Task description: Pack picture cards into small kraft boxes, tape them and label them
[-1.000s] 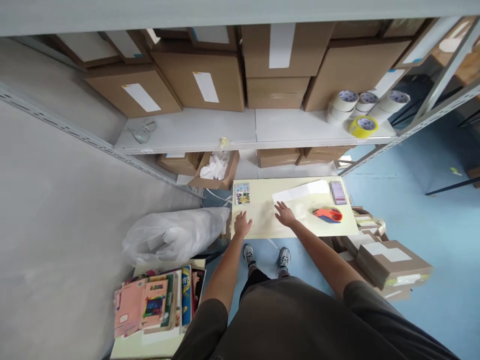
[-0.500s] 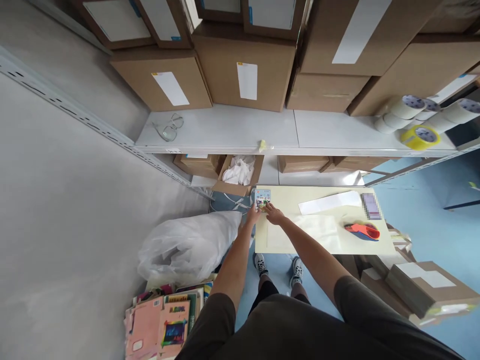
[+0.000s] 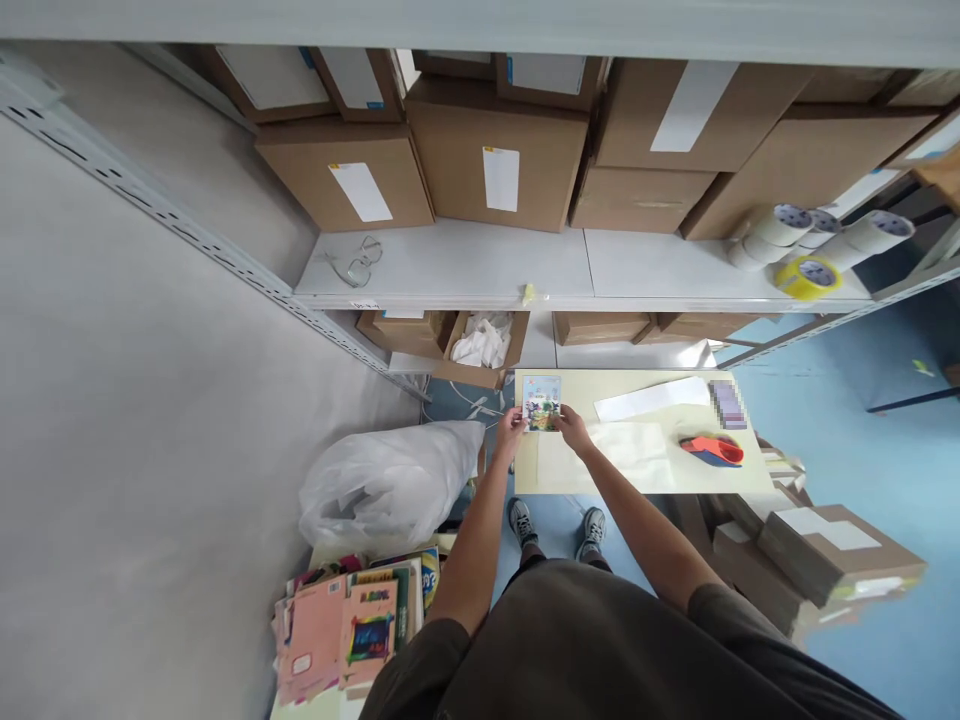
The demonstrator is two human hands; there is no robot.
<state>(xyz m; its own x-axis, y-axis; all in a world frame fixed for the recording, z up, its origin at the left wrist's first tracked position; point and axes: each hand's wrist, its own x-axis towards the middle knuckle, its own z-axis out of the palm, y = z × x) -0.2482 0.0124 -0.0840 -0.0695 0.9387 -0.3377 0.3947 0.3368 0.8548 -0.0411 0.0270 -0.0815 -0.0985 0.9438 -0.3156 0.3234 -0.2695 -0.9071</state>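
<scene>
The chief risk, as judged here, is posed by the nearness of the picture-covered booklet (image 3: pixel 541 392) to the left end of the counter (image 3: pixel 709 478): if the grip of the left hand (image 3: pixel 511 428) were loosened alone, the booklet could be tipped over that edge, towards the cables (image 3: pixel 475 403) or the white plastic bag (image 3: pixel 394 485). As it looks thin, a corner could also be bent if its two sides were pressed unevenly or pulled apart. The pale, film-like sheet (image 3: pixel 637 455) is spread close to the right hand (image 3: pixel 574 430), so it could be snagged or dragged by a sweep of the forearm, and the white paper strip (image 3: pixel 651 400) behind it could be shifted as well. The booklet is held over the left part of the counter, its pictured face turned up; whether its underside is touched by the counter cannot be told. Its lower left side is grasped by the fingers of the left hand and its lower right side by those of the right, both sets being drawn in about the thin edges. The exact placing of the thumbs is too small to be made out.
</scene>
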